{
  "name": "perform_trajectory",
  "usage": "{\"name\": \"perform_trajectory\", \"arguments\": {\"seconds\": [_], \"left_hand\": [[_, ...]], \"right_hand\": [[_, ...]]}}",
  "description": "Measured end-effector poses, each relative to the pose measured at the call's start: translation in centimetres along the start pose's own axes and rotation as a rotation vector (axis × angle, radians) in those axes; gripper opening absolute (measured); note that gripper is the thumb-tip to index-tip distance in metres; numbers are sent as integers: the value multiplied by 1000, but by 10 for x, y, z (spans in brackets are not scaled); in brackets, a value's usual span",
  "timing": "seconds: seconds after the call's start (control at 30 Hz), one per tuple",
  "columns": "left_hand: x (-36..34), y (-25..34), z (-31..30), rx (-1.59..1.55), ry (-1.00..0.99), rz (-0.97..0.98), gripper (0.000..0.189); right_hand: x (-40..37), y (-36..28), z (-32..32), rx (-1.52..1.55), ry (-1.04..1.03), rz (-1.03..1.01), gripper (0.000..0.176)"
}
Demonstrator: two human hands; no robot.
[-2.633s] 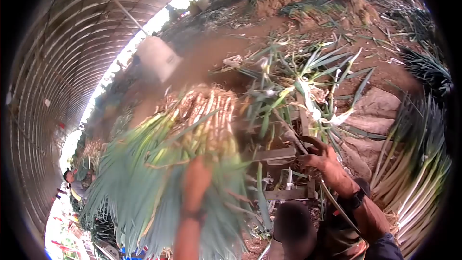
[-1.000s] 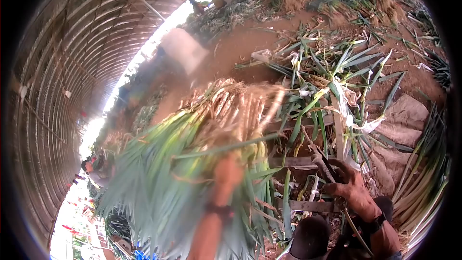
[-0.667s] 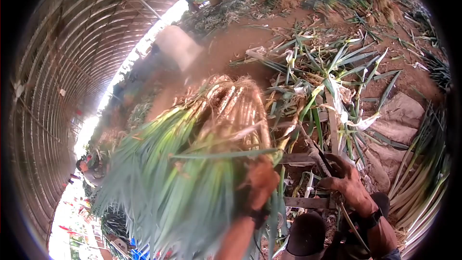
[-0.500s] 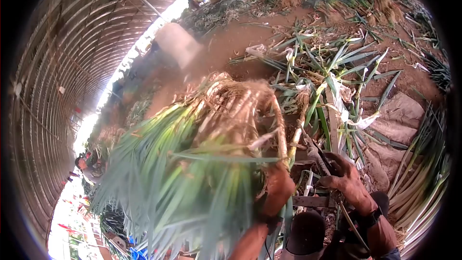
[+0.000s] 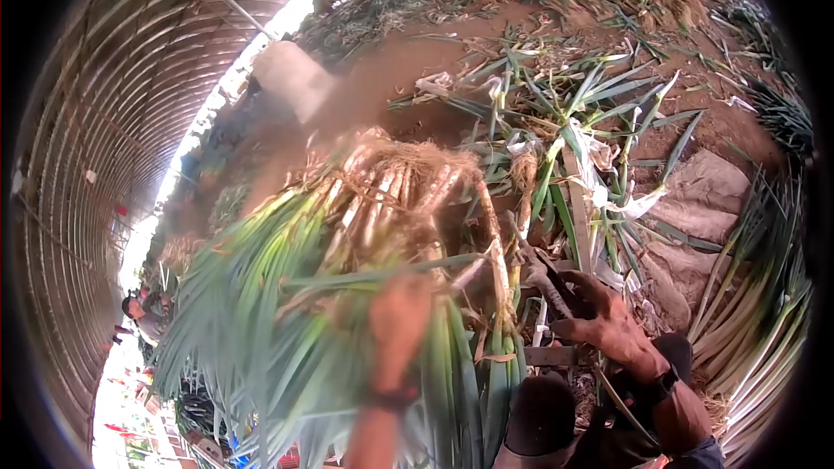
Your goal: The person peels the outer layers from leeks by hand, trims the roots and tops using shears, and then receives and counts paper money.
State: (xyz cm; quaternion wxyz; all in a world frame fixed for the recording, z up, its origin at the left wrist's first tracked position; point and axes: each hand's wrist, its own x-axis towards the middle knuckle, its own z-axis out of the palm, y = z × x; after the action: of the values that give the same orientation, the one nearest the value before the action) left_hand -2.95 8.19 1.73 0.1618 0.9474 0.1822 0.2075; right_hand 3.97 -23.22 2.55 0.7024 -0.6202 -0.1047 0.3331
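Note:
A large heap of Welsh onions (image 5: 269,252) lies in front of me, its pale, soil-covered roots toward the far side and its long green leaves toward me. Over the leaves is my left hand (image 5: 401,317), smeared by motion, so its fingers cannot be made out. My right hand (image 5: 608,321) is curled around a slender dark thing whose kind I cannot make out, beside the heap's right side. Near it, a pair of onion stalks (image 5: 495,252) stand apart from the heap, roots up. My dark-clad knees show below.
Loose leaves and peeled skins (image 5: 599,139) litter the ground ahead. More onions (image 5: 764,321) lie at the right, near brown sacking (image 5: 695,200). A pale block-like object (image 5: 291,78) stands beyond the heap. Another person (image 5: 148,313) is at the far left, under the arched roof (image 5: 104,122).
My left hand has moved left, from beside the separate stalks to over the heap's leaves. My right hand has kept about the same pose. The whole view has shifted slightly.

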Motion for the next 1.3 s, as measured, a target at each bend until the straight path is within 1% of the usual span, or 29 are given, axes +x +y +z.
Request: {"name": "perform_trajectory", "arguments": {"seconds": [0.03,0.07,0.1,0.13,0.17,0.2,0.27,0.37,0.4,0.5,0.53,0.6,0.67,0.83,0.9,0.93,1.03,1.07,1.17,1.2,1.23,1.3], "left_hand": [[13,-17,-19,205,-35,-18,22],[22,-28,-27,377,76,-101,42],[28,-56,-28,467,61,-86,50],[34,-90,-24,557,50,-71,59],[39,-96,-25,645,45,-54,67],[38,-98,-24,623,-46,-83,72],[39,-77,-34,578,-234,-143,83],[43,-72,-30,676,-440,-94,78],[43,-78,-20,731,-444,-58,67],[41,-78,-4,712,-480,-112,56],[37,-73,-4,711,-406,-37,47],[38,-67,-6,632,-424,-61,43],[41,-44,-22,579,-433,-81,41],[60,-62,-41,477,-253,-152,46],[64,-64,-59,495,-223,-164,47],[69,-69,-61,484,-189,-255,50],[66,-77,-74,498,-18,-281,66],[69,-76,-80,461,-79,-395,87],[54,-66,-95,231,-285,-422,90],[44,-55,-96,292,-312,-336,94],[34,-71,-87,330,-315,-279,97],[14,-99,-65,390,-90,-103,91]], "right_hand": [[0,-1,-1,-15,11,-1,80],[0,-1,-1,-28,19,3,79],[-1,0,-1,-40,22,11,79],[0,1,-2,-83,14,-25,78],[0,3,-3,-112,13,-40,77],[1,7,-4,-141,14,-56,77],[0,9,-5,-176,5,-62,78],[-2,6,-6,-214,-31,-39,78],[-2,6,-7,-231,-32,-35,78],[-6,6,-10,-230,-16,-43,77],[-6,8,-11,-228,-11,-62,77],[-7,8,-12,-230,-23,-85,77],[-7,9,-13,-234,-26,-89,78],[-9,8,-14,-164,-38,-94,80],[-9,4,-14,-234,-27,-66,78],[-10,3,-12,-204,-21,-37,74],[-13,-5,-9,-271,-20,-77,71],[-12,-3,-9,-284,-16,-94,70],[-14,-5,-8,-251,-14,-80,70],[-14,-5,-6,-216,-13,-70,69],[-14,-5,-6,-201,-20,-55,69],[-15,-4,-6,-171,-32,-22,70]]}}
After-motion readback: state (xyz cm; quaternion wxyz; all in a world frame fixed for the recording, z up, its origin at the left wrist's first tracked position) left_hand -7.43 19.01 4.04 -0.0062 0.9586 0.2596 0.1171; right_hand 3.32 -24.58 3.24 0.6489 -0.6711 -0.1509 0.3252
